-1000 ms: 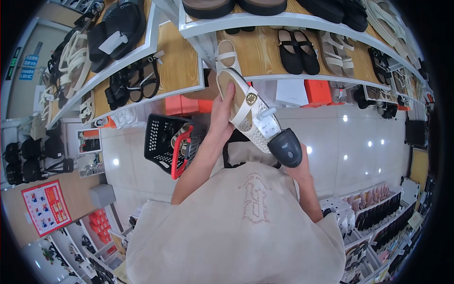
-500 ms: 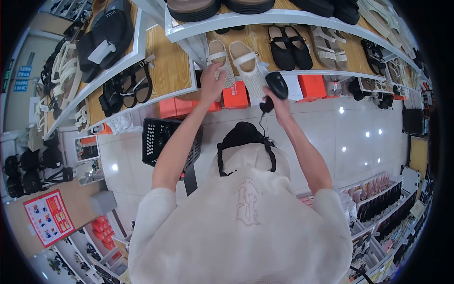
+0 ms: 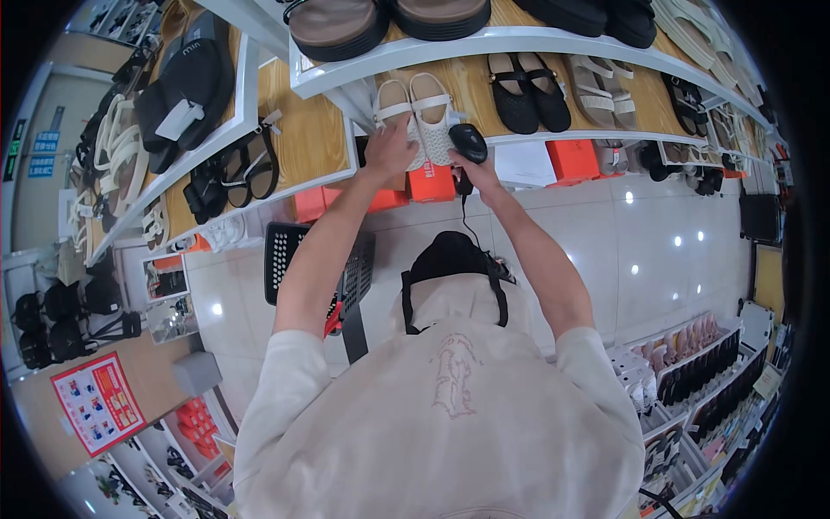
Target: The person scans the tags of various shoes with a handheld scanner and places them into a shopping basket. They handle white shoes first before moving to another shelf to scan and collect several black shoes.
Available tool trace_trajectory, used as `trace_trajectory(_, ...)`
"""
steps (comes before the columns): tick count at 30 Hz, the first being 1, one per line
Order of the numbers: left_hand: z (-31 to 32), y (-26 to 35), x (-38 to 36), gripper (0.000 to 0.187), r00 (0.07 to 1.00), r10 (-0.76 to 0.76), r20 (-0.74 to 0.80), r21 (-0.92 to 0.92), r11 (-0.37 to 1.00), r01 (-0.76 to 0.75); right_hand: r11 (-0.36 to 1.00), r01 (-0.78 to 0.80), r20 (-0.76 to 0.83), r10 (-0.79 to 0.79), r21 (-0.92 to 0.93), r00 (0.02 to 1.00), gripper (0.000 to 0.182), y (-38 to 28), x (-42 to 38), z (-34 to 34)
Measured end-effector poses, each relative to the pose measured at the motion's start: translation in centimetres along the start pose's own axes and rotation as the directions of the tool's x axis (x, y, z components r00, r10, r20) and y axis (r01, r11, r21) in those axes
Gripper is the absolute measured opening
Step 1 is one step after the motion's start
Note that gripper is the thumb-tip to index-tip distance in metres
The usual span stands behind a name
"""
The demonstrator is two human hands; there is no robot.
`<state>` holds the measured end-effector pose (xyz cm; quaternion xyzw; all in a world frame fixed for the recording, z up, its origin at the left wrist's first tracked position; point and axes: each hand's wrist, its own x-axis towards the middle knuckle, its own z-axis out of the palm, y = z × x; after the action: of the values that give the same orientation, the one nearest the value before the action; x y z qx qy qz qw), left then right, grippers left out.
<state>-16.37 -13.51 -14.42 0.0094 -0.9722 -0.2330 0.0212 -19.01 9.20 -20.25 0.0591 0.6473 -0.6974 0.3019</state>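
Note:
Two cream woven mary-jane shoes stand side by side on the wooden lower shelf, toes toward me. The fingers of my left hand (image 3: pixel 391 152) are wrapped over the front of the left shoe (image 3: pixel 393 97), hiding much of its toe. My right hand (image 3: pixel 481 180) grips a black handheld barcode scanner (image 3: pixel 468 143) with a cord hanging down. Its fingertips are right at the toe of the right shoe (image 3: pixel 434 117), and the scanner head overlaps that shoe's outer side. Beside them sits a pair of black mary-jane shoes (image 3: pixel 529 95).
Orange shoe boxes (image 3: pixel 430 182) and a white box (image 3: pixel 524 164) lie under the shelf. A black shopping basket (image 3: pixel 356 275) stands on the floor by my left arm. The upper shelf edge (image 3: pixel 519 39) overhangs the shoes. More sandals (image 3: pixel 603 91) line the shelf.
The right shoe has moved left and back, close against the left one. My right hand and the scanner have shifted left with it. My left hand has stayed at the left shoe.

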Motion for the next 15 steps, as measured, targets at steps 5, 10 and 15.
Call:
trace_trajectory(5, -1.3, 3.0, 1.2, 0.066, 0.993, 0.044, 0.107, 0.178, 0.982, -0.062, 0.998, 0.025, 0.012, -0.025, -0.064, 1.0, 0.032, -0.9, -1.4, -0.4)
trace_trajectory(10, -1.1, 3.1, 2.4, 0.056, 0.978, -0.061, 0.2, 0.243, 0.97, 0.011, 0.994, 0.009, 0.031, -0.006, -0.108, 0.999, 0.034, -0.3, -3.7, -2.5)
trace_trajectory(15, -1.4, 3.3, 3.0, 0.051, 0.984, -0.08, 0.158, 0.139, 0.989, 0.058, 0.993, 0.06, 0.052, -0.055, -0.102, 0.997, 0.031, -2.5, -11.4, -4.7)
